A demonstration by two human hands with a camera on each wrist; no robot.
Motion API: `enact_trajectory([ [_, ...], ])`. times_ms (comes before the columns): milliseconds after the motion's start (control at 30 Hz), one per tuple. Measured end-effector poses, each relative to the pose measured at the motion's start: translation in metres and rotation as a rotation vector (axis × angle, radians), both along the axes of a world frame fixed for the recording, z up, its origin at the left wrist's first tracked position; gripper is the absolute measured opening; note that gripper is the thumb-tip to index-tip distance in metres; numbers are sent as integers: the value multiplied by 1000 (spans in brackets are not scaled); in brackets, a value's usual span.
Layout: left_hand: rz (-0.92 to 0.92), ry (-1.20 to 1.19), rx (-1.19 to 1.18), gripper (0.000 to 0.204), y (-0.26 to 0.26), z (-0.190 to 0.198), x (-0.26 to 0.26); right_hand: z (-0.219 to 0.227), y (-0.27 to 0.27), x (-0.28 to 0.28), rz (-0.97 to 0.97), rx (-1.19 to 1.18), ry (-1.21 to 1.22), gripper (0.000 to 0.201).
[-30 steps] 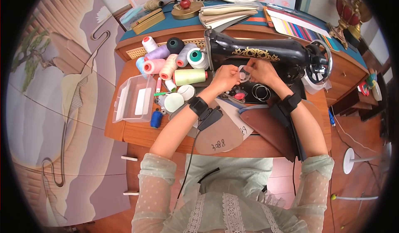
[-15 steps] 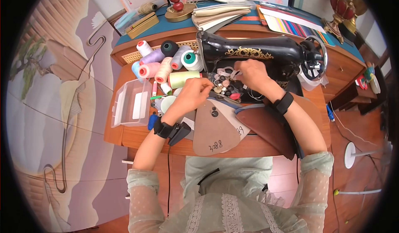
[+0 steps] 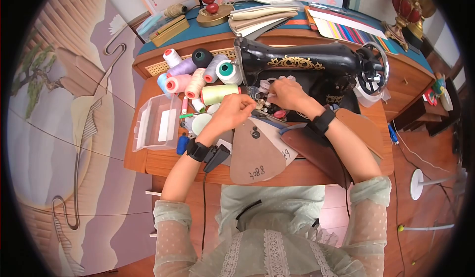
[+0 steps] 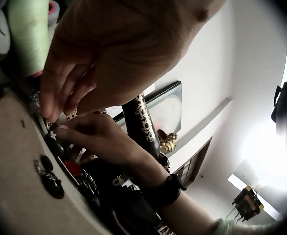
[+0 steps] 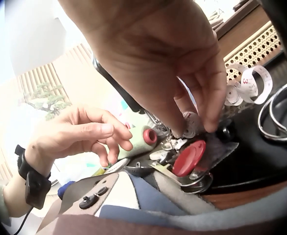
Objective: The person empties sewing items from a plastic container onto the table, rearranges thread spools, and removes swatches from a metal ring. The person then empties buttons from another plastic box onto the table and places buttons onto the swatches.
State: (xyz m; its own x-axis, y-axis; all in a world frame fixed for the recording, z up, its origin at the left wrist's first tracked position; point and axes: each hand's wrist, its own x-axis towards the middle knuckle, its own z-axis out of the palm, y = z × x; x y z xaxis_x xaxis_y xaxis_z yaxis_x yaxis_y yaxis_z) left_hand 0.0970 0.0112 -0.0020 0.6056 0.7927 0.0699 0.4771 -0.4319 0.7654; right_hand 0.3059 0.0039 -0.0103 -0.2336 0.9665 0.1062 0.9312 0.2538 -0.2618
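Observation:
A pile of mixed buttons (image 3: 261, 105) lies beside the black sewing machine (image 3: 302, 59). My right hand (image 3: 289, 95) reaches down over it from the right. Its thumb and fingers stand apart among the buttons, near a large red button (image 5: 189, 158). A white measuring tape (image 5: 251, 87) lies in loops on the machine bed behind that hand. My left hand (image 3: 231, 113) hovers at the pile's left side, fingers loosely bent, with nothing seen between them in the right wrist view. Below it, two dark buttons (image 3: 256, 132) rest on a brown pattern piece (image 3: 257, 159).
Several thread cones (image 3: 213, 94) and a clear plastic box (image 3: 157, 123) stand on the left of the wooden table (image 3: 307, 167). Dark red leather (image 3: 311, 146) lies in front of the machine. Metal rings (image 5: 280, 115) lie on the machine bed.
Both hands were together at the white tape. The left hand has drawn left; the right hand has let go of the tape and moved left and down to the buttons.

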Motion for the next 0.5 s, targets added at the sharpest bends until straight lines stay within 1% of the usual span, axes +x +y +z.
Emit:
enact_trajectory([
  [67, 41, 23, -134, 24, 1, 1, 0, 12, -5, 4, 84, -7, 112, 27],
  [100, 47, 22, -135, 24, 2, -1, 0, 18, -9, 4, 90, -8, 112, 27],
  [167, 44, -160, -269, 30, 4, -2, 1, 30, -20, 3, 121, -78, 482, 23],
  [200, 48, -159, -268, 30, 4, 1, 2, 37, -26, 0, 123, -99, 533, 20],
  [267, 47, -346, -582, 34, 0, 9, 8, 39, -34, -2, 142, -69, 578, 19],
  [300, 47, -347, -581, 34, 0, 8, 10, 39, -38, -3, 160, -39, 622, 18],
  [367, -28, -444, -628, 34, -1, 5, 14, 41, -46, -6, 190, -14, 610, 20],
  [433, -41, -481, -601, 33, -1, -1, 15, 42, -48, -5, 217, 13, 598, 22],
  [500, -54, -518, -578, 33, -1, -1, 16, 40, -49, -5, 282, 61, 642, 29],
])
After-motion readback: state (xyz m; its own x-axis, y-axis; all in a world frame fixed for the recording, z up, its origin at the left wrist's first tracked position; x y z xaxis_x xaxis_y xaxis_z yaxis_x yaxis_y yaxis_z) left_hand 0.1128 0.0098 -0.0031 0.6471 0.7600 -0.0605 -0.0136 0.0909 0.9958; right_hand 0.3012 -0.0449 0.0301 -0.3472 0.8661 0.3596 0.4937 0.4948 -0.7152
